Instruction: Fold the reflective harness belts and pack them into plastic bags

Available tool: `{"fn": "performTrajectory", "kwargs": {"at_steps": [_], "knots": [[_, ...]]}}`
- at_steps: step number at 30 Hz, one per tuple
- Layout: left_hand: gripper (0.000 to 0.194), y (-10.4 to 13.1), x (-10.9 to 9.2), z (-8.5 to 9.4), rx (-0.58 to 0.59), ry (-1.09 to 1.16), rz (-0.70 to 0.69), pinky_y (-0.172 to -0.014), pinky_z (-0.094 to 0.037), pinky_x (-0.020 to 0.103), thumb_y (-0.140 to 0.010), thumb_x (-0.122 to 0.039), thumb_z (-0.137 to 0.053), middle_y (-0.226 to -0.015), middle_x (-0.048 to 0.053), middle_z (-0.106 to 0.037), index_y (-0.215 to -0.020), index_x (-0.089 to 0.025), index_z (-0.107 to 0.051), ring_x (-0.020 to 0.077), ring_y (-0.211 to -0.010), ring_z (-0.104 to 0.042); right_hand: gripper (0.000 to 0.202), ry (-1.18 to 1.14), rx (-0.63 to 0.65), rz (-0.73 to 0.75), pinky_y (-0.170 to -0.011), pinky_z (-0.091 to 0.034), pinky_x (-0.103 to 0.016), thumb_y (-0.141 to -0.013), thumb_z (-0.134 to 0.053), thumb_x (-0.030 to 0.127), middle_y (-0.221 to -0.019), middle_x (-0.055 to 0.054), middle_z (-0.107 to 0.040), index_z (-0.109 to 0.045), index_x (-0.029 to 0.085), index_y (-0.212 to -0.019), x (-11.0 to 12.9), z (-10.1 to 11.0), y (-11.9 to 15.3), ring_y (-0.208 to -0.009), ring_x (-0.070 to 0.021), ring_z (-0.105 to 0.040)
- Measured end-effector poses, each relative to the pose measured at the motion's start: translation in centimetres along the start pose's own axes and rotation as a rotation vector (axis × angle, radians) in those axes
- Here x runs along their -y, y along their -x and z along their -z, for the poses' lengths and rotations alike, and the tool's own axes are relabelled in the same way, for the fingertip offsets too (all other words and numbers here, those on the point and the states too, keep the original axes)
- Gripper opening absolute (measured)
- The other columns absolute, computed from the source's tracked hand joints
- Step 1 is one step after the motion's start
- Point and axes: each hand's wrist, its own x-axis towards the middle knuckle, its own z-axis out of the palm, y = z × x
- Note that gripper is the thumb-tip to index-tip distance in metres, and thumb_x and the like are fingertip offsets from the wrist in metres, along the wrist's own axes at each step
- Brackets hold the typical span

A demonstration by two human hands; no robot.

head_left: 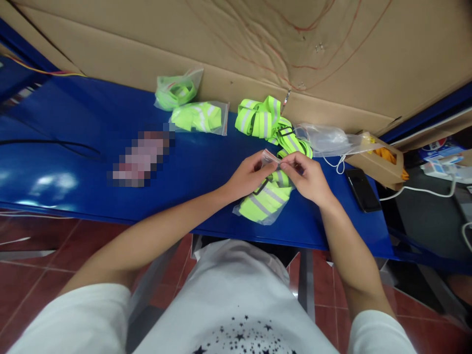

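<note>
Both of my hands pinch the top edge of a clear zip bag (264, 216) near the table's front. Inside that bag lies a folded neon-yellow reflective strap (266, 198) with grey stripes and a black buckle. My left hand (251, 172) grips the left part of the bag's mouth, thumb toward the seal. At the right part of the mouth, my right hand (304, 176) has thumb and fingers pressed together. Just beyond the hands, loose reflective straps (260, 118) lie in a heap, one with a black buckle.
Two filled zip bags (197, 118) lie at the back of the blue table (206, 162). Empty clear bags (324, 140) sit right of the heap. A black phone (362, 190), a cardboard box (383, 164) and a white cable (424, 191) are at the right. Cardboard (147, 44) walls the back.
</note>
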Motion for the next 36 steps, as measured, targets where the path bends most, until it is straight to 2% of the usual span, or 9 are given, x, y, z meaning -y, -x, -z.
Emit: {"fn": "performTrajectory", "kwargs": {"at_steps": [7,11,18,24,28,36], "knots": [[0.033,0.3,-0.2,0.0,-0.004,0.013,-0.058,-0.068,-0.039,0.026,-0.094,-0.05,-0.068,-0.081,0.0,-0.062,-0.091,-0.017,-0.07,0.0123,-0.071,-0.051,0.02,0.008,-0.033,0.027,-0.066,-0.045,-0.031,-0.097,-0.066,0.041,-0.079,-0.002,-0.067,-0.068,0.022,-0.092,0.7,-0.1,0.3,-0.07,-0.016,-0.058],[0.031,0.0,-0.1,0.1,-0.068,0.06,-0.083,-0.072,-0.043,0.026,-0.093,-0.049,-0.07,-0.083,0.001,-0.066,-0.092,-0.018,-0.073,0.0133,-0.075,-0.056,0.018,-0.05,-0.046,0.017,-0.07,-0.046,-0.031,-0.094,-0.068,0.039,-0.084,-0.002,-0.068,-0.068,0.022,-0.094,0.3,0.0,0.0,-0.075,-0.016,-0.06],[0.033,0.0,-0.4,0.2,-0.053,0.038,-0.082,-0.068,-0.042,0.025,-0.094,-0.05,-0.069,-0.08,0.001,-0.064,-0.092,-0.018,-0.074,0.0128,-0.072,-0.054,0.017,-0.151,-0.081,-0.037,-0.065,-0.043,-0.03,-0.088,-0.071,0.036,-0.074,0.001,-0.063,-0.065,0.021,-0.083,-0.1,-0.3,-0.2,-0.066,-0.0138,-0.055],[0.03,0.0,-0.2,0.2,-0.075,0.062,-0.069,-0.074,-0.045,0.026,-0.094,-0.047,-0.069,-0.086,0.002,-0.068,-0.094,-0.018,-0.075,0.0139,-0.078,-0.058,0.019,-0.187,-0.056,-0.073,-0.065,-0.043,-0.03,-0.089,-0.073,0.041,-0.076,0.001,-0.065,-0.068,0.022,-0.087,-0.4,-0.3,-0.4,-0.066,-0.0135,-0.054],[0.028,-0.1,0.2,0.1,-0.12,0.08,-0.039,-0.074,-0.045,0.026,-0.094,-0.045,-0.068,-0.083,0.001,-0.067,-0.092,-0.018,-0.073,0.0133,-0.075,-0.057,0.021,-0.201,-0.065,-0.093,-0.065,-0.043,-0.03,-0.087,-0.074,0.043,-0.075,0.001,-0.064,-0.068,0.022,-0.087,-0.9,-0.2,-0.7,-0.067,-0.0141,-0.055],[0.028,-0.2,0.2,0.1,-0.105,0.062,-0.07,-0.073,-0.042,0.025,-0.094,-0.045,-0.067,-0.08,0.0,-0.064,-0.089,-0.018,-0.071,0.0126,-0.074,-0.054,0.013,-0.158,-0.084,-0.082,-0.064,-0.041,-0.029,-0.086,-0.071,0.034,-0.072,0.003,-0.061,-0.066,0.021,-0.084,-0.9,-0.2,-0.7,-0.064,-0.0126,-0.052]]}}
